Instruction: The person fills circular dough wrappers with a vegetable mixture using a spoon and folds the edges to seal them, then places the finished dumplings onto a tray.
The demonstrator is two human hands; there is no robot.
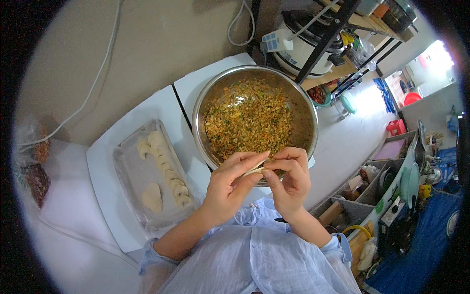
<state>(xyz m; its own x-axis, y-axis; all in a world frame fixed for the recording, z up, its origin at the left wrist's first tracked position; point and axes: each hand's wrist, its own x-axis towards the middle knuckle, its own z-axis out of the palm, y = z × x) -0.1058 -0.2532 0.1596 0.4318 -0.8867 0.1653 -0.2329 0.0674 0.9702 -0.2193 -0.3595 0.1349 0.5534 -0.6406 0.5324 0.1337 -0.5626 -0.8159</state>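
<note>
Between my two hands is a dumpling wrapper [256,169], a pale round of dough folded with its edges partly apart. My left hand [232,185] supports it from the left, thumb below and fingers above. On the other side my right hand [292,176] pinches the rim between thumb and fingertips. Both hands are over the near rim of a large stainless steel bowl [312,121]. Chopped filling [249,117] with orange and green bits covers its bottom. Whatever lies inside the wrapper is hidden by my fingers.
Left of the bowl, a plastic-lined tray [137,183] carries a row of folded dumplings [169,172] and flat wrappers [152,197]. A rice cooker [304,55] and a power strip [277,41] stand by a black-framed shelf [326,40]. Kitchenware crowds a compartmented cabinet [371,191] at right.
</note>
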